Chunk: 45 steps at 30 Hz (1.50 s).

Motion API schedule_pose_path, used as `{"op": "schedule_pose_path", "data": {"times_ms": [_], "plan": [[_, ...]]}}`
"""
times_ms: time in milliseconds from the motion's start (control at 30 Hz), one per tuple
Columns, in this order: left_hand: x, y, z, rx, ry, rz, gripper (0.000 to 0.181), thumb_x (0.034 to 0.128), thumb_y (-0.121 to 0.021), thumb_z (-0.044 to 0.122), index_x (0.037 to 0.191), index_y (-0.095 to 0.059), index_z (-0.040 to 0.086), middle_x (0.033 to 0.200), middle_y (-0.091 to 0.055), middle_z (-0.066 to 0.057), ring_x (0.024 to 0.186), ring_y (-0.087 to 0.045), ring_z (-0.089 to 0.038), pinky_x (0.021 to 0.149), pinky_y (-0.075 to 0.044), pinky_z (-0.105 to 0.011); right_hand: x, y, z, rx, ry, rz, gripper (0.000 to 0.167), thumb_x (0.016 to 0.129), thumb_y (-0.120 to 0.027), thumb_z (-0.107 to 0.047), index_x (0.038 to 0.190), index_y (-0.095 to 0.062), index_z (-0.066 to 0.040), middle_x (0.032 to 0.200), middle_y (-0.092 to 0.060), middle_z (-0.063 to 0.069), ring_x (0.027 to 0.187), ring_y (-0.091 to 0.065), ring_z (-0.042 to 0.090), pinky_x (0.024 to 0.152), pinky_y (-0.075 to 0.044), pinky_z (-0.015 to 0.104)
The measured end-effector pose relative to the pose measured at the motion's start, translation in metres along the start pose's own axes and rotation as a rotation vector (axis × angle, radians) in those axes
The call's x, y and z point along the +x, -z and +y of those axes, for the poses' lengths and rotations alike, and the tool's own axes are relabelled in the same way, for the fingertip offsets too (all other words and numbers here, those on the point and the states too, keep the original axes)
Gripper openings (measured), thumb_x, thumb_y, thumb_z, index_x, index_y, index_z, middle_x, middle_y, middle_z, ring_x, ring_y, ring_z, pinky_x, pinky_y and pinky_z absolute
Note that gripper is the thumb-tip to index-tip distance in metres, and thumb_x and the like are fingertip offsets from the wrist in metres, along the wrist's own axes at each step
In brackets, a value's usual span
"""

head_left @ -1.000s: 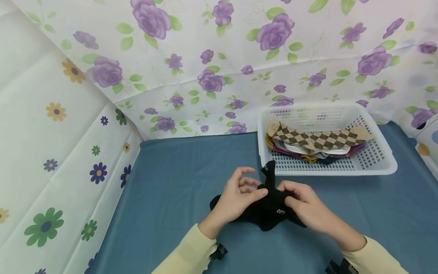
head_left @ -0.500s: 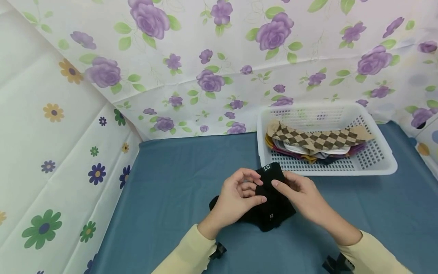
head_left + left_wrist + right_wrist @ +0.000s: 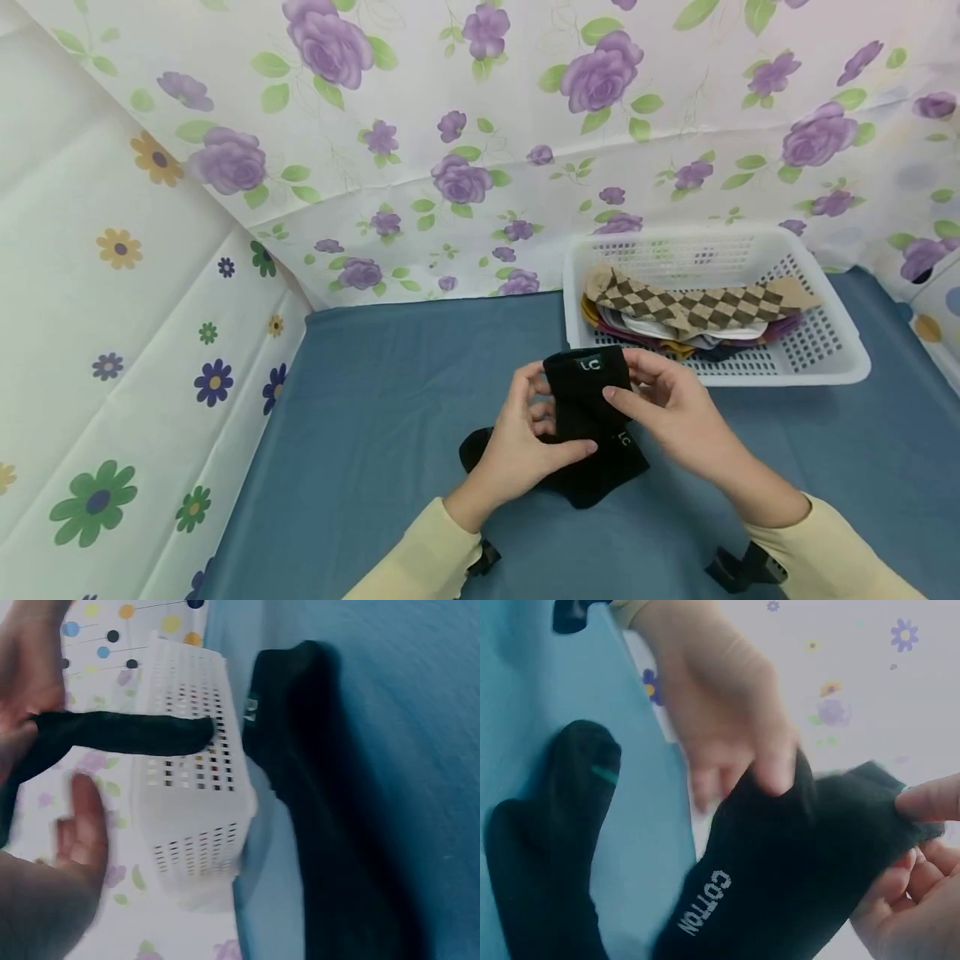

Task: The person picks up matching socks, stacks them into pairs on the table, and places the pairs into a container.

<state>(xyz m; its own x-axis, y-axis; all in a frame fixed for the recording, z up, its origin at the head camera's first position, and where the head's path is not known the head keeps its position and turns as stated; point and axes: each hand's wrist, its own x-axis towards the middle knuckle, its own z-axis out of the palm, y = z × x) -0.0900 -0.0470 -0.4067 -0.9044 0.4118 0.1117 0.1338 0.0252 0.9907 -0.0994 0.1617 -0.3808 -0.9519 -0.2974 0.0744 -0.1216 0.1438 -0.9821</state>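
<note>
A black sock [image 3: 585,387] with pale letters at its cuff is held upright between both hands in the head view. My right hand [image 3: 686,421] pinches its right edge, thumb in front. My left hand [image 3: 517,454] curves loosely round the other side, its fingers partly hidden behind the fabric. The right wrist view shows "COTTON" along the held sock [image 3: 757,877] and the left thumb over a fold of it. A second black sock [image 3: 592,487] lies on the blue cloth below; the left wrist view also has this lying sock [image 3: 292,735].
Behind the hands at the right stands a white perforated basket [image 3: 847,354]. It contains several socks, with a beige and brown checked sock [image 3: 705,304] on top. Blue cloth [image 3: 375,400] covers the table, and a flowered sheet [image 3: 405,100] hangs behind it.
The black sock has been raised and spread, so its cuff lettering faces the head camera. My right hand has shifted its grip up along the sock, and the left fingers have come in behind it.
</note>
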Motion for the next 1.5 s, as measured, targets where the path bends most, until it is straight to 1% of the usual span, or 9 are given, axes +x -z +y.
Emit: {"op": "schedule_pose_path", "data": {"times_ms": [167,400,600,800,867,967,1067,1200,1500], "plan": [[0.005,-0.001,-0.01,0.14,0.019,-0.119,0.054,0.0815,-0.073,0.017,0.128,-0.048,0.026,0.121,-0.059,0.004,0.106,-0.061,-0.005,0.089,-0.051,-0.029,-0.002,-0.001,-0.011,0.026,0.071,-0.043,0.026,0.094,-0.056,-0.011,0.119,-0.06,-0.007,0.106,-0.065,0.001,0.056,-0.06,0.012,0.051,-0.051,0.028],[0.007,0.015,-0.017,0.298,-0.046,-0.098,0.012,0.0884,-0.065,0.018,0.1,-0.069,0.016,0.096,-0.071,0.0,0.089,-0.065,-0.004,0.079,-0.053,-0.023,-0.003,0.009,-0.015,-0.005,0.129,-0.002,0.033,0.092,-0.052,0.003,0.123,-0.056,-0.007,0.107,-0.06,0.002,0.051,-0.047,0.017,0.046,-0.044,0.033],[0.005,0.039,-0.02,0.27,-0.081,-0.035,0.01,0.0911,-0.062,0.016,0.092,-0.068,0.009,0.084,-0.068,-0.008,0.069,-0.059,-0.01,0.062,-0.051,-0.025,-0.001,0.025,-0.003,-0.119,0.112,0.054,0.042,0.087,-0.05,0.011,0.121,-0.058,-0.011,0.113,-0.057,0.004,0.045,-0.036,0.014,0.044,-0.041,0.032],[0.004,0.059,-0.022,0.252,0.011,0.026,0.012,0.0914,-0.062,0.021,0.095,-0.069,0.013,0.089,-0.067,-0.004,0.076,-0.061,-0.014,0.067,-0.052,-0.028,-0.002,0.027,0.012,-0.276,0.016,-0.037,0.029,0.087,-0.064,-0.009,0.114,-0.061,-0.021,0.103,-0.063,0.0,0.067,-0.051,0.007,0.052,-0.044,0.026],[0.003,0.064,-0.021,0.248,0.049,0.016,0.011,0.0906,-0.063,0.022,0.096,-0.069,0.014,0.09,-0.067,-0.003,0.076,-0.061,-0.015,0.066,-0.053,-0.029,-0.002,0.024,0.016,-0.317,-0.012,-0.066,0.011,0.087,-0.067,-0.024,0.097,-0.063,-0.02,0.082,-0.058,-0.001,0.059,-0.047,0.006,0.051,-0.043,0.025],[0.003,0.073,-0.023,0.224,0.101,-0.036,0.014,0.0857,-0.069,0.022,0.098,-0.069,0.014,0.091,-0.068,-0.003,0.077,-0.063,-0.015,0.067,-0.054,-0.031,-0.002,0.021,0.02,-0.376,-0.056,-0.069,0.027,0.086,-0.065,-0.043,0.075,-0.055,-0.02,0.066,-0.043,0.0,0.049,-0.034,0.008,0.045,-0.036,0.027],[0.002,0.085,-0.03,0.246,0.164,-0.091,0.025,0.078,-0.077,0.021,0.102,-0.069,0.017,0.095,-0.07,-0.002,0.08,-0.066,-0.016,0.07,-0.055,-0.032,-0.001,0.023,0.022,-0.475,-0.082,-0.049,0.028,0.082,-0.064,-0.052,0.074,-0.061,-0.025,0.07,-0.053,-0.007,0.056,-0.043,0.007,0.049,-0.04,0.026],[0.0,0.101,-0.043,0.316,0.185,-0.114,0.025,0.0751,-0.079,0.021,0.098,-0.071,0.022,0.092,-0.071,0.001,0.078,-0.066,-0.015,0.068,-0.054,-0.03,-0.002,0.028,0.026,-0.557,-0.112,-0.062,0.011,0.079,-0.071,-0.044,0.088,-0.07,-0.036,0.094,-0.069,-0.011,0.066,-0.055,0.004,0.053,-0.045,0.025],[-0.005,0.11,-0.047,0.567,0.186,-0.05,0.014,0.0798,-0.075,0.017,0.089,-0.073,0.027,0.085,-0.07,0.008,0.068,-0.06,-0.007,0.06,-0.051,-0.025,-0.004,0.028,0.041,-0.495,-0.116,-0.112,0.013,0.078,-0.074,-0.01,0.082,-0.074,-0.022,0.081,-0.071,-0.009,0.075,-0.067,0.004,0.063,-0.053,0.021]]}}
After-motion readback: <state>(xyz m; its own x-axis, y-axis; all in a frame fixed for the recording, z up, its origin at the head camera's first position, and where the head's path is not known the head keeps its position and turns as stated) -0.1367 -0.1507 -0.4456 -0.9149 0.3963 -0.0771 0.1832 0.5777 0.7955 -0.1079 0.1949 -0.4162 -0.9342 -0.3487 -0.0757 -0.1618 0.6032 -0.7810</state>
